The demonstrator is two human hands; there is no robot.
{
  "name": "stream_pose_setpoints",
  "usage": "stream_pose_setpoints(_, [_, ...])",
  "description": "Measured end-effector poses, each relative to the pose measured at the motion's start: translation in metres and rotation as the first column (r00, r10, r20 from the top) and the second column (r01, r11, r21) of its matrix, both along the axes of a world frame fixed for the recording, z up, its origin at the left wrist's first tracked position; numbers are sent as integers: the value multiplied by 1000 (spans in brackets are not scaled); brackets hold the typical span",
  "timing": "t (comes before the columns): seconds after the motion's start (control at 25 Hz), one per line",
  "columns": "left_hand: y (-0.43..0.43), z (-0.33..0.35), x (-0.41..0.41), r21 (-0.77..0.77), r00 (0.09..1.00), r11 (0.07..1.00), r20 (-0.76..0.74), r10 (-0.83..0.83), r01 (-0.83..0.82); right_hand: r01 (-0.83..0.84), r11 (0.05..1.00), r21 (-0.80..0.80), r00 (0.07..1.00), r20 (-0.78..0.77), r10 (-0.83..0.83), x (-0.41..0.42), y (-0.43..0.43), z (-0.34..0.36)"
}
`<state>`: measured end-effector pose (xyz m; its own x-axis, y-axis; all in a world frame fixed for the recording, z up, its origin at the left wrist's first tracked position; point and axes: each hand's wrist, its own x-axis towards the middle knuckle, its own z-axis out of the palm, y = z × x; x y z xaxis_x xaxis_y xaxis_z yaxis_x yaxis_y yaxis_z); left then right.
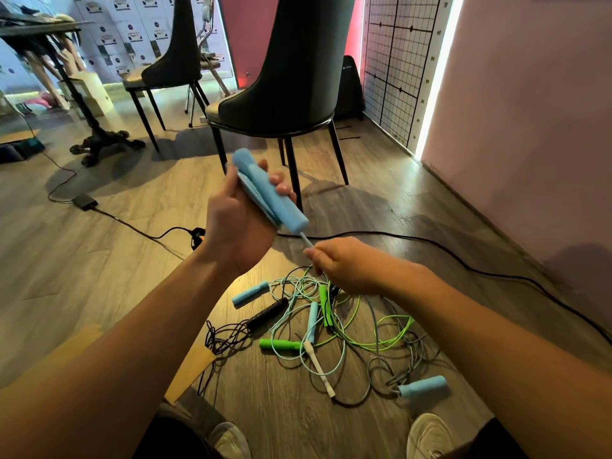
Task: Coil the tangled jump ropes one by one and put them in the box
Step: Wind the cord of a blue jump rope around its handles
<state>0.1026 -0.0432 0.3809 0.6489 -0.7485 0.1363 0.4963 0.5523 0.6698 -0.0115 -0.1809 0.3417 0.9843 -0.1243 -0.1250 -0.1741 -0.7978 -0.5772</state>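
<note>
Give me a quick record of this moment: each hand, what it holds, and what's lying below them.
left hand: grips blue foam handles, raised
right hand: pinches the cord just below those handles
pile: tangled ropes with green, blue, black and white handles
box: only a cardboard flap shows, at lower left

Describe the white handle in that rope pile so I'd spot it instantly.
On the wooden floor before the nearest dark chair lies a tangle of jump ropes. Beside its lower green handle sits the white handle: the only white one, slimmer than its foam neighbours.
</note>
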Motion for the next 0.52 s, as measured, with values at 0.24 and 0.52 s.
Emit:
stream_pose_setpoints(0.24, [10, -30, 34, 361, 838, 777, 401, 369, -515, -137, 989, -56, 989, 56, 140, -11, -6, 17])
stream_pose_setpoints(0.52, [2, -39, 34, 501, 817, 670, 494, 298, -548, -251, 967, 45, 934, 275, 230, -11, 0, 20])
